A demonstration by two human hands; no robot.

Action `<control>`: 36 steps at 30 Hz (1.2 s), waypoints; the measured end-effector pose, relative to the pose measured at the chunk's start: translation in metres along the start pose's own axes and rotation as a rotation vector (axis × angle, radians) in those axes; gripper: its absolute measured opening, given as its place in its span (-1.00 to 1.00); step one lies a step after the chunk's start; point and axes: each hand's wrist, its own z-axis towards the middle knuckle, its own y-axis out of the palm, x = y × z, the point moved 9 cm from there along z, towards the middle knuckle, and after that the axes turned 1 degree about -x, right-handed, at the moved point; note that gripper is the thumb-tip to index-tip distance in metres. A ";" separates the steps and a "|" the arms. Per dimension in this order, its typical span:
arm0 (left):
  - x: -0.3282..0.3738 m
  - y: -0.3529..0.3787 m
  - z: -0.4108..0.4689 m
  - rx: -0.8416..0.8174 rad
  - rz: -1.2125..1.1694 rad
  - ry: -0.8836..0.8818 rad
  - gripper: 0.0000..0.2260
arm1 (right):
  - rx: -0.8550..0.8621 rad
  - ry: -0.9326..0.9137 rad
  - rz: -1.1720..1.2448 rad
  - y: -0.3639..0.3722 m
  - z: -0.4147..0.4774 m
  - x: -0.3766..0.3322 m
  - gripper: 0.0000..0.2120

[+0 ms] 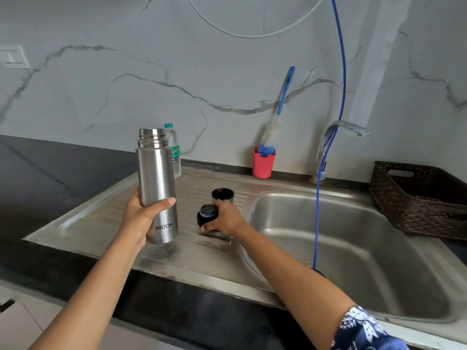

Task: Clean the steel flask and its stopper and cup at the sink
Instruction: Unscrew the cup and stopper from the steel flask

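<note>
My left hand (140, 215) grips the steel flask (156, 178) round its lower body and holds it upright above the ribbed drainboard (101, 218). The flask's threaded mouth is uncovered. My right hand (226, 219) holds the black stopper (207, 214) low over the drainboard, just left of the sink basin (353, 248). The cup (223, 194), steel outside and dark inside, stands mouth up on the drainboard right behind my right hand.
A red holder (262, 164) with a blue-handled bottle brush (274, 132) leans on the marble wall. A plastic water bottle (174, 150) stands behind the flask. The tap (338, 137) arches over the basin, a blue hose (319, 198) dropping into it. A brown basket (419, 198) sits right.
</note>
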 end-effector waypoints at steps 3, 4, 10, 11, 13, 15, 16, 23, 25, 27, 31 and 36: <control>0.003 0.000 -0.001 -0.002 -0.011 0.012 -0.38 | -0.004 -0.015 -0.051 0.001 0.000 -0.003 -0.36; 0.004 0.001 -0.001 -0.007 -0.014 0.018 -0.38 | 0.000 -0.018 -0.067 -0.002 -0.002 -0.003 -0.32; 0.013 0.028 -0.007 -0.086 -0.036 0.032 -0.30 | 0.156 -0.136 0.399 -0.069 -0.039 -0.037 -0.55; 0.014 0.040 -0.009 -0.117 -0.033 0.028 -0.25 | 0.135 -0.147 0.533 -0.080 -0.046 -0.042 -0.57; 0.015 0.067 -0.014 -0.179 -0.045 0.018 -0.22 | 0.088 -0.155 0.649 -0.101 -0.055 -0.050 -0.53; 0.013 0.100 -0.022 -0.239 -0.080 0.000 -0.28 | 0.045 -0.159 0.683 -0.119 -0.061 -0.052 -0.46; 0.011 0.116 -0.026 -0.261 -0.089 -0.012 -0.31 | 0.030 -0.160 0.683 -0.128 -0.064 -0.051 -0.45; -0.009 0.212 -0.047 -0.455 -0.060 -0.106 -0.30 | 0.047 -0.163 0.664 -0.176 -0.085 -0.020 -0.85; -0.012 0.232 -0.053 -0.502 -0.051 -0.123 -0.30 | 0.096 -0.145 0.646 -0.189 -0.090 -0.006 -0.76; -0.015 0.246 -0.056 -0.535 -0.048 -0.132 -0.29 | 0.160 -0.100 0.618 -0.201 -0.094 0.008 -0.60; -0.021 0.272 -0.067 -0.626 -0.032 -0.111 -0.19 | 0.289 -0.028 0.567 -0.222 -0.104 0.036 -0.49; -0.024 0.293 -0.069 -0.779 0.077 -0.032 -0.16 | 0.401 -0.015 0.563 -0.241 -0.116 0.059 -0.41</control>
